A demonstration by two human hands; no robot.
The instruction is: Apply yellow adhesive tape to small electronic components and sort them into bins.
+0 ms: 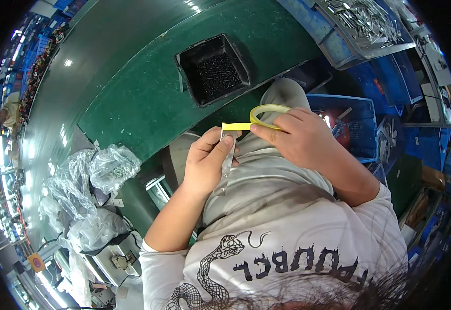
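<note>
At right hand (299, 135), one tape roll (254, 114)

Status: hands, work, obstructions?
Left grip on thin metal strip. Right grip on yellow tape roll. Tape spans roll to strip. Black bin apart, on green tabletop.

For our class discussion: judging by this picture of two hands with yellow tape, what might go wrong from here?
1. The narrow yellow tape tail stretches unsupported from the round yellow tape roll in the right hand, so it might twist or stick crookedly.
2. The thin, flat silvery strip is held in the left hand, off the green tabletop; if that grip loosens, it could drop.
</note>
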